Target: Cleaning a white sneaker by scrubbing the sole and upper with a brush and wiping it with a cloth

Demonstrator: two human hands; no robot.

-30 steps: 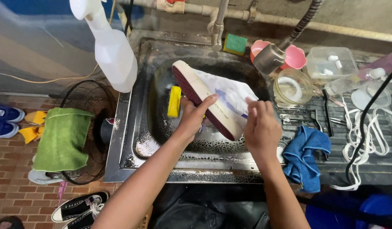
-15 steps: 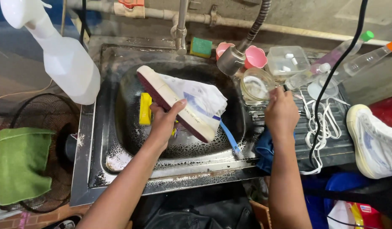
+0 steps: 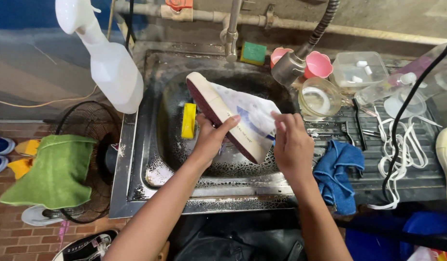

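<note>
Left hand [image 3: 211,137] under tilted sneaker [image 3: 230,113]

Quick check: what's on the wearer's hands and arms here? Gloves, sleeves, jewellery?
Nothing worn that shows. Left hand and right hand are bare, no gloves; no rings, watch or bands visible. Both forearms are bare to the frame's bottom edge, so no sleeves are in view.

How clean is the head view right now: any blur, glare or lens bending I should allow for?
Head view: mostly sharp; the sneaker and left hand read clearly, the right hand is slightly soft. Light is even and diffuse, with mild sheen on the wet sink rim. The white spray bottle is close to the lens, bright and low in detail. Wide-angle bending shows at the edges.
</note>
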